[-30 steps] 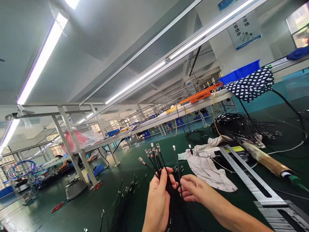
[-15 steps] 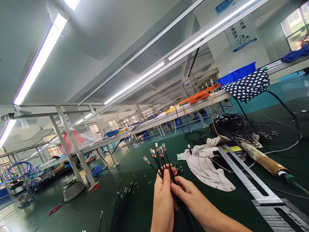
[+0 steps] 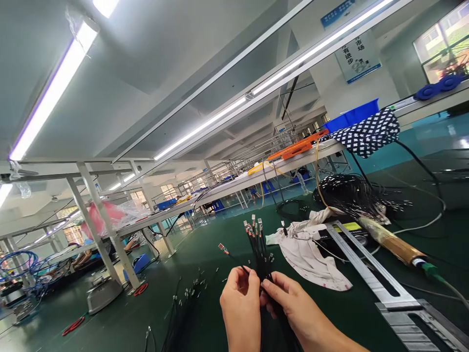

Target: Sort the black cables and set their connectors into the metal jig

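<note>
My right hand (image 3: 284, 296) is closed round a bundle of black cables (image 3: 261, 254), whose ends carry small metal connectors with orange-red wires and point up and away. Just left of it, my left hand (image 3: 241, 298) pinches a single black cable (image 3: 234, 258); its connector end (image 3: 223, 248) leans out to the left, apart from the others. The lower lengths of the bundle run down between my wrists and are partly hidden. More black cables (image 3: 179, 313) with metal ends lie on the dark green table to the left of my hands.
A whitish cloth (image 3: 311, 259) lies right of my hands, beside a metal bracket (image 3: 366, 264) and a tape-wrapped handle tool (image 3: 392, 242). Behind stands a heap of black cables (image 3: 344, 193). On the left are a grey weighted base (image 3: 104, 296) and red-handled tools (image 3: 73, 326).
My left hand has moved off the bundle, down and left, with one cable drawn apart. My right hand now holds the rest of the bundle. The view has shifted slightly.
</note>
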The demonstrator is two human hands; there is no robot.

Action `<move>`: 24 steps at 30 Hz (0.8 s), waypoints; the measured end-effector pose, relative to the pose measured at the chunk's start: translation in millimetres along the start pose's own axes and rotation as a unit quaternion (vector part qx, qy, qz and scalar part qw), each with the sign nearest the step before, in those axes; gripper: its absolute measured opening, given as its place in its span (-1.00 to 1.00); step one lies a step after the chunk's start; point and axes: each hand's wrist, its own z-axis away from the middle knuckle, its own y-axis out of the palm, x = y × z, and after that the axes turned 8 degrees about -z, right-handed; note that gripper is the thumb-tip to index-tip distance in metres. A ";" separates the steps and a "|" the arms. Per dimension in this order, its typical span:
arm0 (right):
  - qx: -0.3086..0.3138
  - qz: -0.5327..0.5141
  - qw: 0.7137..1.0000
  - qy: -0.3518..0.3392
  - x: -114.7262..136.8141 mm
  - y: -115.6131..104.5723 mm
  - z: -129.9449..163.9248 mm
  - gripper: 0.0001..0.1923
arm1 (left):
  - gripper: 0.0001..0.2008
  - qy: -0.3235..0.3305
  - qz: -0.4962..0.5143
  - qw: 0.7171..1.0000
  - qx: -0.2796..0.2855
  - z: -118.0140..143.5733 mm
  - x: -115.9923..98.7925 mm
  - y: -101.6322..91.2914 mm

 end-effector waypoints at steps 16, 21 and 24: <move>-0.021 -0.033 0.999 -0.026 0.8 -0.3 2.3 -0.46 | -0.79 0.016 -0.101 0.994 0.031 3.2 -4.2 1.6; -0.025 -0.018 0.999 -0.028 2.6 2.6 6.2 -0.42 | -0.77 0.019 -0.084 0.992 0.089 4.3 -11.6 2.0; -0.032 0.025 0.999 -0.029 14.1 3.2 10.9 -0.43 | -0.76 0.082 -0.084 0.987 0.107 5.3 -22.0 -2.3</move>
